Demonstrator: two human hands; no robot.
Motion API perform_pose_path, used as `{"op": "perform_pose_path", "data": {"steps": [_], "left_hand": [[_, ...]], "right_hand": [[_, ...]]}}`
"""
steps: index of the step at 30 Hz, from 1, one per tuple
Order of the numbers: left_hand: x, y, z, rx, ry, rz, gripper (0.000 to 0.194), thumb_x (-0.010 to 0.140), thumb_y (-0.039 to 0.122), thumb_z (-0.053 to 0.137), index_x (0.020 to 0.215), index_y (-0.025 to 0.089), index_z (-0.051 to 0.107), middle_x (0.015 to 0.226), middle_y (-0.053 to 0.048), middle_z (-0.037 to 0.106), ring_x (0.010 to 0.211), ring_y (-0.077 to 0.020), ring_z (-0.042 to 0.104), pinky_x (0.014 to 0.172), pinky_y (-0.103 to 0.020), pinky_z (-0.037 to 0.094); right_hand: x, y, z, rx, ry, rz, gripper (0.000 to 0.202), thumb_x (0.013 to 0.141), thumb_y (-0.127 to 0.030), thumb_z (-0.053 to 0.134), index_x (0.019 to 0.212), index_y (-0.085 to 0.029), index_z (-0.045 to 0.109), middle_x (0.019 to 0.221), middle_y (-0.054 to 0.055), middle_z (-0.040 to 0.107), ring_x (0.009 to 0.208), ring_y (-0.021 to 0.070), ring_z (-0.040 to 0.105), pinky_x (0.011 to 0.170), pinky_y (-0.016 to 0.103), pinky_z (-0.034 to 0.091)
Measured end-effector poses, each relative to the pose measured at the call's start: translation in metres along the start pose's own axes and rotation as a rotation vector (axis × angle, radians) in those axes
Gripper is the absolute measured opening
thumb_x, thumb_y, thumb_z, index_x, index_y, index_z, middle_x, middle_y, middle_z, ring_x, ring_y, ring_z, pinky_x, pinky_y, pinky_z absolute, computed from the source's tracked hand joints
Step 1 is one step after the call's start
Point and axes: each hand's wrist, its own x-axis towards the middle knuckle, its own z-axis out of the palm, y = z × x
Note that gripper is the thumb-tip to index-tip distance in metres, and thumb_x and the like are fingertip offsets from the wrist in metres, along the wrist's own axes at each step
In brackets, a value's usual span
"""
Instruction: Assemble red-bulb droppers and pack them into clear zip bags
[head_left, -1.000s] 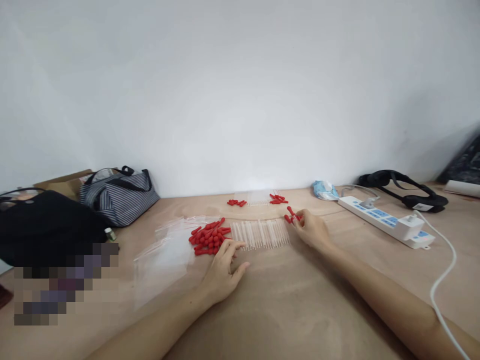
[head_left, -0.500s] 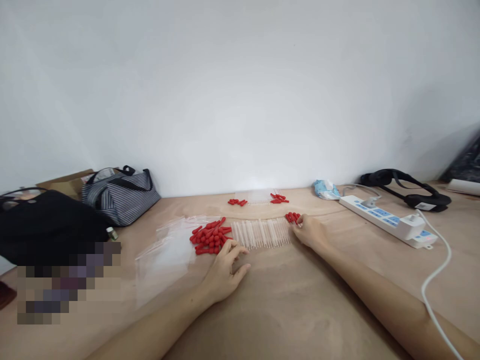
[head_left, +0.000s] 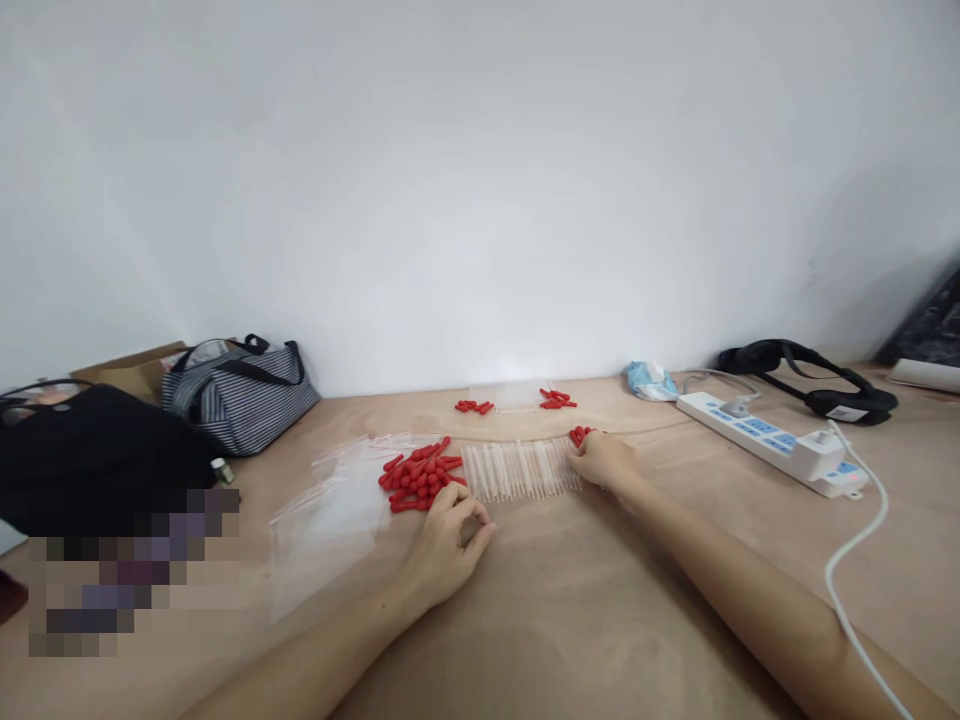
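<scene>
My left hand (head_left: 450, 540) rests on the table beside a pile of red rubber bulbs (head_left: 420, 476), its fingers curled but apart, with nothing seen between them. A row of thin clear tubes (head_left: 521, 470) lies side by side between my hands. At the row's right end, the fingers of my right hand (head_left: 600, 460) are closed by the last tubes; what they pinch, if anything, is too small to make out. A small group of red bulbs (head_left: 580, 435) shows just behind its fingers. Clear plastic bags (head_left: 330, 525) are spread left of the pile.
Near the wall are more tubes (head_left: 517, 396) and red bulbs (head_left: 558, 399). A striped bag (head_left: 244, 395) and black bag (head_left: 97, 460) stand left. Right are a blue-white packet (head_left: 651, 380), a power strip (head_left: 772, 440) with its white cable, and a black headset (head_left: 847, 402).
My right hand has shifted slightly left, to the end of the tube row, covering more of the small red group. My left hand's fingers have curled in a little.
</scene>
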Motion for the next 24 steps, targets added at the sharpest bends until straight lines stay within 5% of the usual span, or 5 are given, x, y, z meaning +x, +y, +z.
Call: {"op": "perform_pose_path", "data": {"steps": [6, 11, 18, 24], "left_hand": [[0.020, -0.015, -0.028, 0.327, 0.153, -0.130, 0.010, 0.071, 0.025, 0.056, 0.065, 0.018, 0.051, 0.074, -0.003, 0.052, 0.074, -0.0205, 0.049, 0.069, -0.033, 0.038], [0.031, -0.036, -0.051, 0.440, 0.089, -0.272, 0.023, 0.071, 0.041, 0.054, 0.067, 0.018, 0.054, 0.073, -0.003, 0.053, 0.073, -0.0220, 0.052, 0.066, -0.032, 0.038], [0.036, -0.047, -0.045, 0.462, 0.111, -0.347, 0.024, 0.071, 0.039, 0.051, 0.061, 0.018, 0.056, 0.070, -0.004, 0.058, 0.076, -0.0225, 0.055, 0.065, -0.031, 0.039], [0.044, -0.049, -0.043, 0.457, 0.119, -0.384, 0.019, 0.067, 0.026, 0.052, 0.050, 0.018, 0.056, 0.064, -0.004, 0.060, 0.071, -0.0223, 0.057, 0.061, -0.029, 0.041]], "right_hand": [[0.009, -0.007, 0.000, -0.008, -0.015, 0.038, 0.028, 0.068, -0.026, 0.049, 0.091, -0.016, 0.061, 0.094, 0.013, 0.063, 0.085, 0.0246, 0.059, 0.064, 0.031, 0.042], [0.011, -0.006, 0.002, 0.004, -0.018, 0.037, 0.027, 0.069, -0.027, 0.048, 0.089, -0.016, 0.061, 0.094, 0.012, 0.064, 0.085, 0.0239, 0.059, 0.064, 0.030, 0.042], [0.000, -0.009, -0.005, 0.035, 0.017, -0.009, 0.030, 0.077, -0.034, 0.037, 0.072, -0.020, 0.063, 0.083, 0.008, 0.066, 0.081, 0.0225, 0.060, 0.060, 0.028, 0.038], [-0.021, -0.011, 0.008, 0.087, 0.290, -0.193, 0.021, 0.079, -0.029, 0.039, 0.077, -0.017, 0.057, 0.075, 0.008, 0.063, 0.075, 0.0196, 0.057, 0.059, 0.026, 0.034]]}}
